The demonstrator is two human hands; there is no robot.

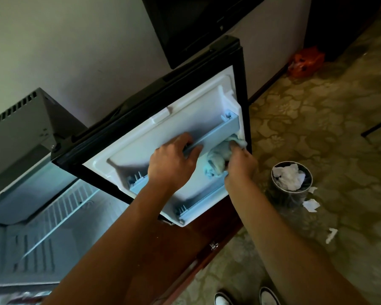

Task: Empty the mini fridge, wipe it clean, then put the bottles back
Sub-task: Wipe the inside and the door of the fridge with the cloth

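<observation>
We see the mini fridge [31,205] with its door [207,111] swung wide. Our left hand [173,160] curls over the door shelf rail [216,134]. Our right hand [240,166] grips a light blue cloth [218,157] against the door near its right edge, above a wastebasket [291,183].

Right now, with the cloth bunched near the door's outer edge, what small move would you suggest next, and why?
Probably drag the cloth back along the door liner under the shelf rail; the right hand grips it at the outer end, and the left hand steadies the rail.
</observation>
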